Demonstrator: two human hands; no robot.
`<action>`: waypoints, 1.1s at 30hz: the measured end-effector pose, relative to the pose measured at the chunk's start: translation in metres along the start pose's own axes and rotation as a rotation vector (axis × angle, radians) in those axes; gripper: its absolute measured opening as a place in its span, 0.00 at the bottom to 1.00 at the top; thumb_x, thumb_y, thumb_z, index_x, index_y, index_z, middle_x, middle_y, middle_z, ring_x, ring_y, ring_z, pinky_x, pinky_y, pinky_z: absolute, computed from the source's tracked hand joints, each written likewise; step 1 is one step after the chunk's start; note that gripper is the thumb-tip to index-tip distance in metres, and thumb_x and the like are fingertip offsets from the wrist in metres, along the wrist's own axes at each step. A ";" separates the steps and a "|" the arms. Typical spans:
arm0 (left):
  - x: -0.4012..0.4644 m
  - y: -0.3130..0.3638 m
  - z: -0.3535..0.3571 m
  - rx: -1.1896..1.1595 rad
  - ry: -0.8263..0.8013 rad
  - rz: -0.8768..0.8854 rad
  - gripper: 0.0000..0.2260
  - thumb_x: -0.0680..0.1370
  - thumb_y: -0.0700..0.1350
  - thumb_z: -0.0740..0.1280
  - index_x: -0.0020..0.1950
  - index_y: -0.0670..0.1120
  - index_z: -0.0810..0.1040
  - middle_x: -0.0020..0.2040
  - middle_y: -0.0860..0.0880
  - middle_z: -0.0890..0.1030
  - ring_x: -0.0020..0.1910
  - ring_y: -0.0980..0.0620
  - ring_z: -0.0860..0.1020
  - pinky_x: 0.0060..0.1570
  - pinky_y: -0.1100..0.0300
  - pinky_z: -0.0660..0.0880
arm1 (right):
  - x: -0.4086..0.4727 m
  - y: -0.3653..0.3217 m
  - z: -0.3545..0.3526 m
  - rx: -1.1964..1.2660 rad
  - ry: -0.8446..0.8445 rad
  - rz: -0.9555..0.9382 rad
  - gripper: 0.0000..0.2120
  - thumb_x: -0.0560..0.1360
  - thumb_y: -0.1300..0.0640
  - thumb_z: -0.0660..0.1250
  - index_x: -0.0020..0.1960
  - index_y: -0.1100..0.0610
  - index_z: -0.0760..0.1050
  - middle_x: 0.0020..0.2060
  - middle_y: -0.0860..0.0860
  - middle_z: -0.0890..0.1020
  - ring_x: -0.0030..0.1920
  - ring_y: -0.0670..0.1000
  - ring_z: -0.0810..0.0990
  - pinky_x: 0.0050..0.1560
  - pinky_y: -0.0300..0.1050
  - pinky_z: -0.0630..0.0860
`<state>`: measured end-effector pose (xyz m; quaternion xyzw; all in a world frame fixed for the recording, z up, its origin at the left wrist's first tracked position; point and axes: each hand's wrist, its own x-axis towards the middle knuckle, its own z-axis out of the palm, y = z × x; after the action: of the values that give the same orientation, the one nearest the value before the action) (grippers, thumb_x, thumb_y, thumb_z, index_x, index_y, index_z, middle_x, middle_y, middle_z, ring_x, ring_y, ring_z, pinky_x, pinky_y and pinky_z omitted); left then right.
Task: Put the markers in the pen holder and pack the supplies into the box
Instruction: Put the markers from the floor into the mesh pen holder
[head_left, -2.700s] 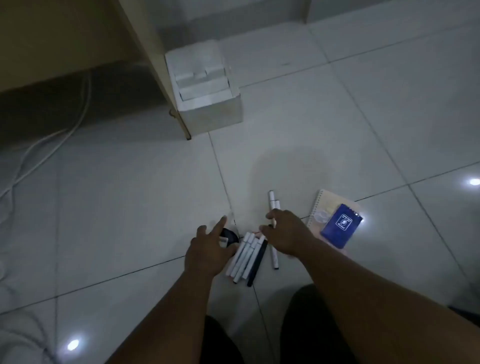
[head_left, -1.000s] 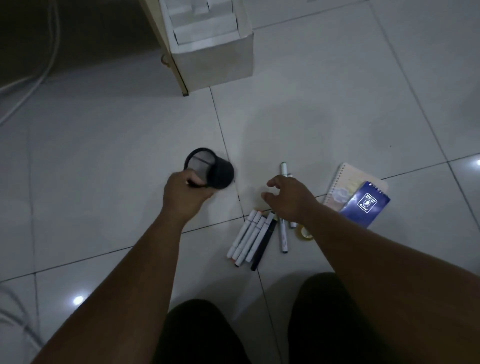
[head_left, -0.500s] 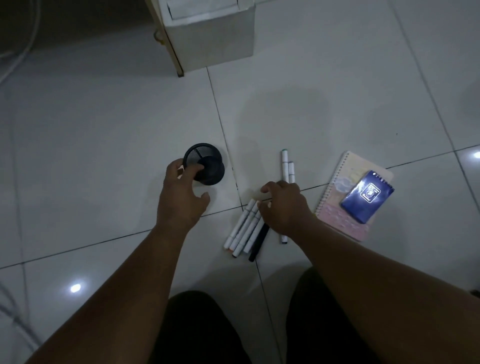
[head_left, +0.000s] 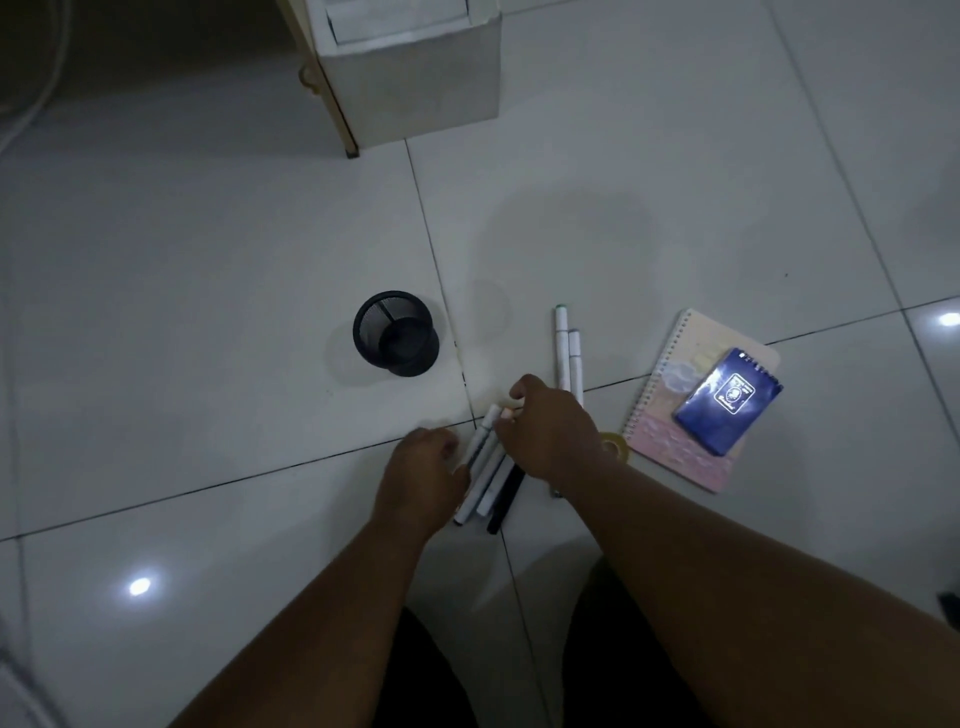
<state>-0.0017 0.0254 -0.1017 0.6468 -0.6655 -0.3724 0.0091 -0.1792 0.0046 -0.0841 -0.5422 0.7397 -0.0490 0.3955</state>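
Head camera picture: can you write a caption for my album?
Both hands, left hand and right hand, gather markers beside an empty pen holder.

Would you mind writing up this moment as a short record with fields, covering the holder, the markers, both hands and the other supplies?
pen holder: black mesh, upright on the floor, empty, untouched
marker bundle: lying on the floor between both hands
two separate markers: lying side by side beyond the right hand
left hand: at the bundle's left side
right hand: fingers on the bundle's upper ends
notebook: spiral-bound, blue booklet on top
tape roll: beside the notebook
box: white, top of view
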 end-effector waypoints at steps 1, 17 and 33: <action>0.003 0.002 0.000 -0.010 -0.006 -0.022 0.12 0.69 0.42 0.74 0.52 0.43 0.83 0.47 0.44 0.81 0.47 0.45 0.79 0.47 0.57 0.75 | -0.002 0.000 0.001 0.024 -0.001 0.002 0.20 0.76 0.47 0.67 0.65 0.55 0.72 0.50 0.55 0.83 0.51 0.56 0.82 0.48 0.45 0.77; 0.012 0.020 -0.022 -0.155 0.118 -0.051 0.05 0.69 0.40 0.73 0.39 0.47 0.78 0.36 0.50 0.79 0.35 0.54 0.77 0.34 0.64 0.70 | 0.013 -0.016 0.040 0.080 0.134 0.228 0.11 0.75 0.61 0.66 0.56 0.62 0.71 0.50 0.57 0.81 0.49 0.56 0.82 0.43 0.45 0.76; 0.053 0.038 -0.124 -0.085 0.568 0.085 0.05 0.76 0.47 0.68 0.44 0.47 0.78 0.39 0.50 0.80 0.40 0.51 0.78 0.39 0.51 0.78 | 0.010 -0.029 0.031 -0.112 0.203 0.224 0.07 0.76 0.57 0.67 0.52 0.55 0.70 0.43 0.52 0.82 0.36 0.51 0.76 0.35 0.43 0.69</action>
<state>0.0183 -0.0845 -0.0175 0.6957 -0.6467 -0.2031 0.2378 -0.1383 -0.0045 -0.0955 -0.4700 0.8331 -0.0179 0.2910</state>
